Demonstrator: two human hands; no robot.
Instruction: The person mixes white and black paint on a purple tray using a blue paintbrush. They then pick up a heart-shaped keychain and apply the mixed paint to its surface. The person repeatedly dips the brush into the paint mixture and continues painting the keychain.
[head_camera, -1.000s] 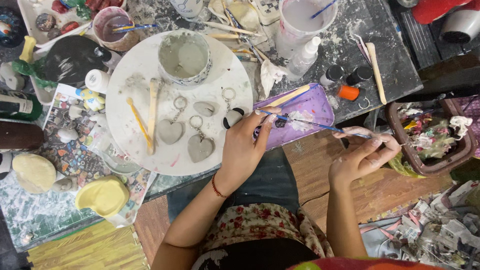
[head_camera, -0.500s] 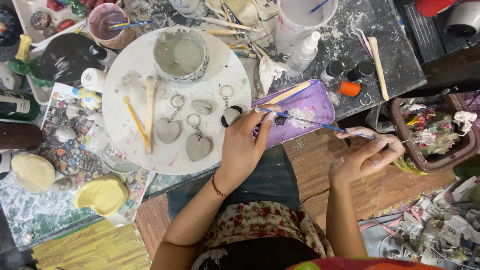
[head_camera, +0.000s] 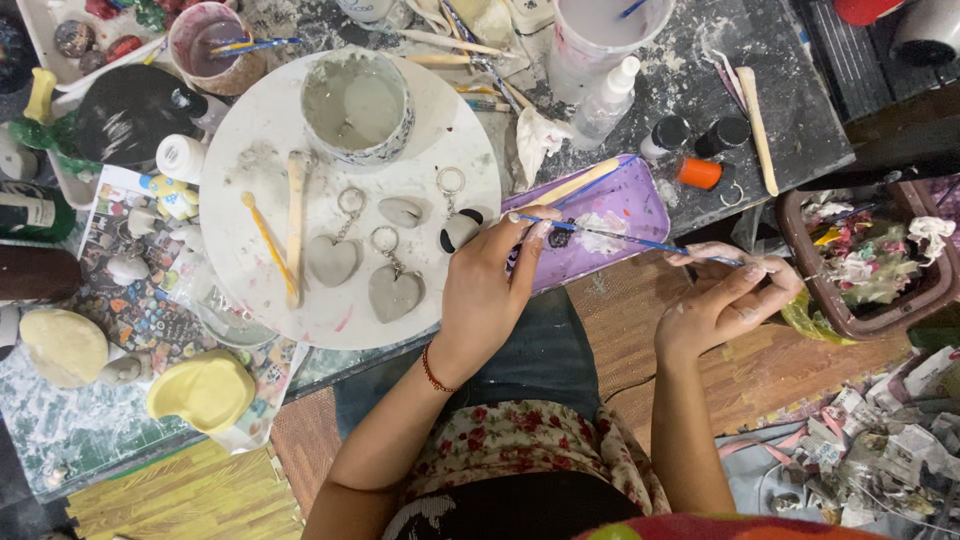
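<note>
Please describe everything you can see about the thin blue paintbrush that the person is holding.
The paintbrush is long and very thin, with a blue handle. It lies almost level, tilted slightly down to the right, above the purple tray. The right hand pinches its rear end between the fingertips. Its tip meets the left hand, which holds a small dark piece against it. The bristles are too small to make out.

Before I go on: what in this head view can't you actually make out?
- Head view: small piece under the left hand, hidden by its fingers.
- Brush tip of the paintbrush: too small to tell paint colour.
- White container: cut off by top edge.
- Right hand grip: blurred.
</note>
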